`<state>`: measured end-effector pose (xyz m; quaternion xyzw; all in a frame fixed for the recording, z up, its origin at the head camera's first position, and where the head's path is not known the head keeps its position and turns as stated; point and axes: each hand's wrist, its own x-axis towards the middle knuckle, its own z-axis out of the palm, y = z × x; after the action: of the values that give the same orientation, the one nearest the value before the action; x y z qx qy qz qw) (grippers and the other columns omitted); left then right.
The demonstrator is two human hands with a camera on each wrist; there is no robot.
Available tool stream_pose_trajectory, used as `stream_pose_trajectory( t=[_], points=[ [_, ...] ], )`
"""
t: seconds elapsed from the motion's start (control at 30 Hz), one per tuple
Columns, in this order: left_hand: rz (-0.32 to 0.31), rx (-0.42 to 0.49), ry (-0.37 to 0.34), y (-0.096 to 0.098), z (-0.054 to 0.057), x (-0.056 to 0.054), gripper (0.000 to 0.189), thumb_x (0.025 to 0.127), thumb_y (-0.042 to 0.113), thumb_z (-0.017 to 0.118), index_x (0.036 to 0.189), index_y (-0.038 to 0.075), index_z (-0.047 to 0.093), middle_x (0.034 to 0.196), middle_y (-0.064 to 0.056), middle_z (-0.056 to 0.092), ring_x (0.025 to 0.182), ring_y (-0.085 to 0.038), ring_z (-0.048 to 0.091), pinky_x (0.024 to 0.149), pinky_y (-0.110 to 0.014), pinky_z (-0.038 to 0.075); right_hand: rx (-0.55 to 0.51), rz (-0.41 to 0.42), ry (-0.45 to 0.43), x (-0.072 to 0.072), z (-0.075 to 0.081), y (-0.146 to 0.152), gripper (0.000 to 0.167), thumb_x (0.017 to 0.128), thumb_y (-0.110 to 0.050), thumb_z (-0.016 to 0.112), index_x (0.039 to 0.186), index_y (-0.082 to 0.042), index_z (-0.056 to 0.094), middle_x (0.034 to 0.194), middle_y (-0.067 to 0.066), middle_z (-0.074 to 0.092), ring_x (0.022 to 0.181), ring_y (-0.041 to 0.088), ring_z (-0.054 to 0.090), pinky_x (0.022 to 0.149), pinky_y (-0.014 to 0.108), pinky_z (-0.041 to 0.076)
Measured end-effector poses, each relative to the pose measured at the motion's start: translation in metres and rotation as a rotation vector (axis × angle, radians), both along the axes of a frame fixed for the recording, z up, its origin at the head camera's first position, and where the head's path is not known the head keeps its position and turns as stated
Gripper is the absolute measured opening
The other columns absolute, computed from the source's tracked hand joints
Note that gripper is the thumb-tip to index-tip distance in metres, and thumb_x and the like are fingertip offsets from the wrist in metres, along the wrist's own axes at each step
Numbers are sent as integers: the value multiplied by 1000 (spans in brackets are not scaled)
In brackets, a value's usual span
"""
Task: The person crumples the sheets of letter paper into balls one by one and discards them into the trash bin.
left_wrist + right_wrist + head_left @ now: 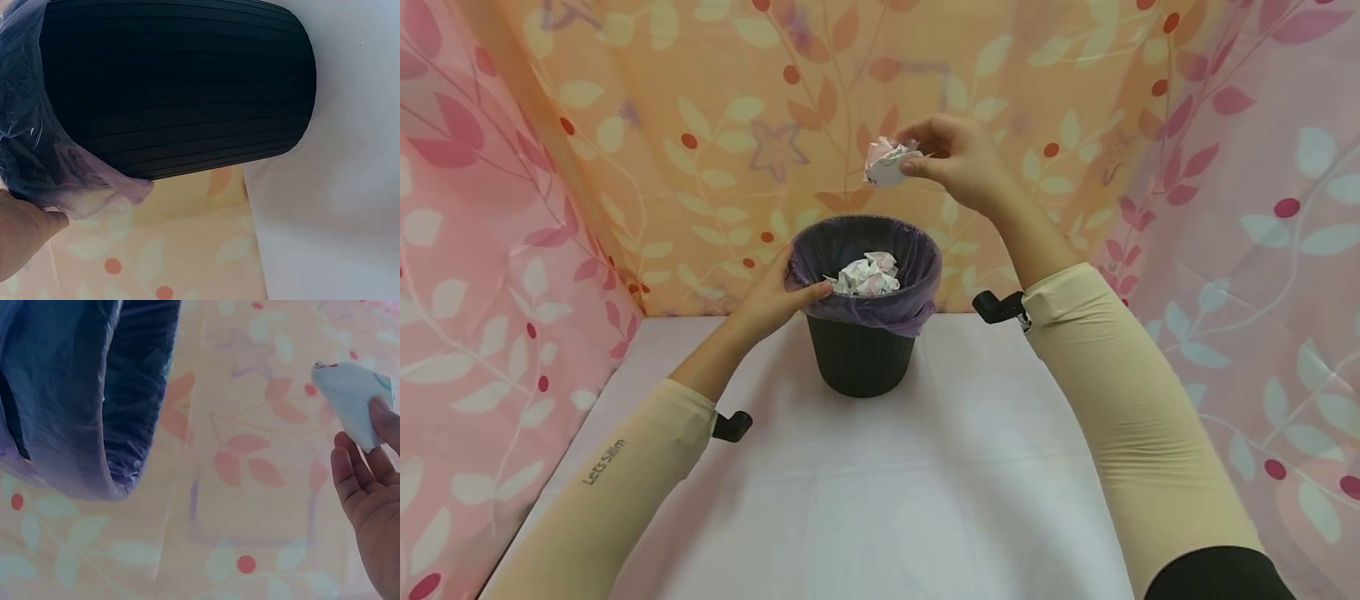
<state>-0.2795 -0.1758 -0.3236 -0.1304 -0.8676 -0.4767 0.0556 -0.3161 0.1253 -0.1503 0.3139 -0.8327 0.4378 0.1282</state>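
A black ribbed trash bin (863, 362) with a purple plastic liner (887, 312) folded over its rim stands upright on the white cloth. Several crumpled pieces of white printed paper (868, 275) are heaped inside it. My left hand (778, 293) grips the bin's rim on the left side, thumb lying over the liner's edge. Above and slightly right of the bin, my right hand (958, 162) pinches a crumpled paper (889, 162) between thumb and fingers. The right wrist view shows this paper (353, 400) well apart from the liner.
White cloth (880, 517) covers the table. An orange patterned curtain (715, 125) hangs close behind the bin, with pink patterned curtains (467, 275) on both sides. Small black mounts (732, 427) project from the sleeves near both wrists.
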Motion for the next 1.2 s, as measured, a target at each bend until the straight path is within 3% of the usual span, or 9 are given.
stream_pose_trajectory(
  t=[0.3,0.63,0.8,1.2],
  points=[
    [10,-22,-19,0,0,3,109,87,57,76,166,18,11,170,-11,21,157,-32,18,126,-59,17,106,51,-54,-32,-4,-10,36,98,-13,70,134,-10,67,125,11,69,106,18,67,85,27,51],
    [25,-35,-44,-1,0,3,112,88,57,75,166,15,7,171,-10,15,158,-31,14,127,-56,16,244,79,-73,-53,-7,-20,44,96,-10,73,138,-8,64,129,10,67,113,22,65,95,31,53],
    [24,-32,-29,-2,-2,2,112,88,58,75,166,14,8,171,-10,16,157,-31,15,127,-55,15,307,57,-95,-62,-14,-24,40,96,-12,73,136,-10,66,130,8,67,116,20,64,97,33,53],
    [1,-10,-16,-1,-5,0,112,88,56,76,166,16,8,171,-10,19,157,-29,17,127,-54,16,377,87,-99,-68,-22,-29,37,95,-3,71,132,-2,66,133,14,66,122,27,63,102,38,54]
  ],
)
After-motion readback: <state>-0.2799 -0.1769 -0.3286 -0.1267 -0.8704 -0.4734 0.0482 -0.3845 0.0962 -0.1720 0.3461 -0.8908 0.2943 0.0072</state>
